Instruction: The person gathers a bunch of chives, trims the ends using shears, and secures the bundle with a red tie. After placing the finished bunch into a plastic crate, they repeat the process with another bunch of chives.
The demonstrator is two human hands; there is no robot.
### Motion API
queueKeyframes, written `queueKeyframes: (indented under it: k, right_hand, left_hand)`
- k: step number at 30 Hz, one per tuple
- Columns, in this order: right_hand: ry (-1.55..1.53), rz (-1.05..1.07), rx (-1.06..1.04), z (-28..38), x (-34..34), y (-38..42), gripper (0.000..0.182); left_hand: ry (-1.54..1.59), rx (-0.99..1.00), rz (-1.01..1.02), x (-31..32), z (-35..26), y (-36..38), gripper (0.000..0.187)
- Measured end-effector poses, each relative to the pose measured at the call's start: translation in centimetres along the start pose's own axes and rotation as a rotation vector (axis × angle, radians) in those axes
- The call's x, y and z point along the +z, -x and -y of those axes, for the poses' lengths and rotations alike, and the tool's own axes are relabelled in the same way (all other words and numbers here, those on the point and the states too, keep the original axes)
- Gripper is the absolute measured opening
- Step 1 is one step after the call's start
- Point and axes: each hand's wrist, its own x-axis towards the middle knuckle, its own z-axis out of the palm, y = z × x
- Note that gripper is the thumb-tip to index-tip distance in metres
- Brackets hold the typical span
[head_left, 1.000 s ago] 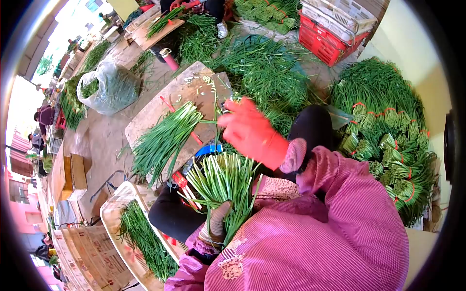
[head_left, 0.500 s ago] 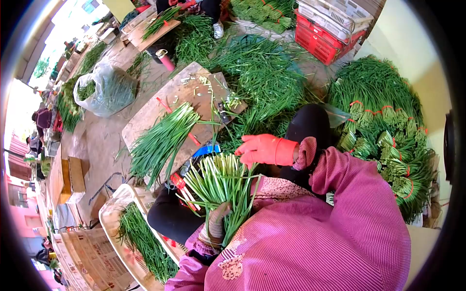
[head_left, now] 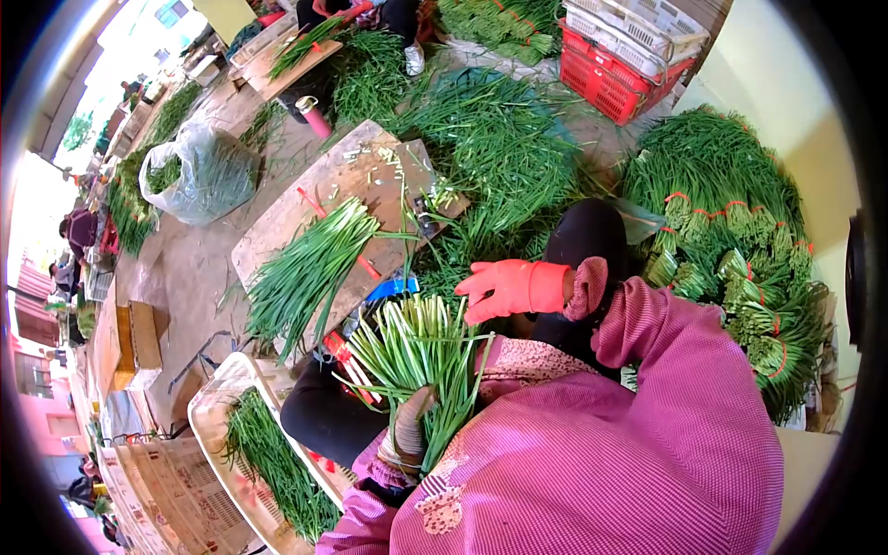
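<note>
A loose bunch of garlic chives [head_left: 412, 342] with pale stem ends fanned upward lies against my lap. My left hand [head_left: 408, 430], in a greyish wrapped glove, is closed around its lower green part. My right hand [head_left: 516, 287], in an orange-red rubber glove, hovers just right of the pale stems with its fingers apart and nothing visible in them. In front of me, a pile of chives [head_left: 319, 254] lies across a wooden board [head_left: 356, 171], over red ties that stick out from under it.
A cream plastic crate [head_left: 213, 407] holding chives stands at my left. Loose greens [head_left: 499, 139] heap beyond the board. Tied bundles [head_left: 731, 222] are stacked along the right wall. Red and white crates [head_left: 610, 79], a pink bottle [head_left: 314, 118] and a plastic bag [head_left: 208, 176] stand farther off.
My right hand has shifted slightly right, away from the stems, and its fingers look more spread. My left hand still grips the bunch in nearly the same place.
</note>
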Motion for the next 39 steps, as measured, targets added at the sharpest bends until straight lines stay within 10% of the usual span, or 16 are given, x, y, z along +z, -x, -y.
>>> queueKeyframes:
  k: [4,8,10,11,13,16,20,25,29,34,36,39]
  right_hand:
    - [-0.173,-0.092,-0.147,-1.2,1.0,-0.2,0.022]
    - [0.369,-0.913,0.023,-0.2,-2.8,-0.9,0.014]
    - [-1.053,-0.961,-0.636,-6.5,-7.1,-3.1,0.018]
    - [-1.054,-0.954,-0.640,-4.2,-7.5,-2.4,0.018]
    - [0.800,-1.166,-0.168,3.2,-7.2,0.2,0.026]
    - [0.415,-0.433,-0.071,7.4,-2.9,0.4,0.041]
    - [0.564,-0.482,-0.246,4.9,4.5,-1.2,0.031]
    - [0.925,-0.891,-0.136,3.6,-2.8,-2.1,0.008]
    - [0.768,-1.063,-0.249,3.7,-4.7,-2.1,0.013]
    - [0.233,-0.537,-0.455,3.1,0.1,-4.4,0.031]
    - [0.021,-0.151,-0.081,4.4,0.2,-4.4,0.044]
    - [0.039,-0.143,-0.074,3.7,1.7,-4.8,0.051]
  left_hand:
    - [-0.046,0.072,-0.057,-4.8,2.8,-2.5,0.038]
    - [-0.090,0.035,-0.048,-4.0,2.7,-2.3,0.046]
    - [-0.027,0.106,0.009,2.2,0.0,-0.7,0.048]
    - [-0.143,0.186,-0.010,2.7,-0.4,-0.9,0.048]
    - [-0.174,0.146,-0.013,2.7,-0.5,-0.7,0.044]
    - [-0.147,0.073,0.013,10.3,-4.7,2.2,0.041]
    - [-0.423,0.274,0.051,5.1,-1.9,0.0,0.037]
    - [-0.119,0.088,-0.034,4.7,-0.6,-0.1,0.037]
    - [-0.609,0.203,0.103,4.5,-2.0,-0.6,0.049]
    - [-0.183,0.072,0.048,11.7,-5.1,2.4,0.050]
    - [-0.234,0.063,0.019,12.0,-5.2,2.6,0.050]
    - [0.001,0.019,-0.063,12.8,-5.1,3.2,0.048]
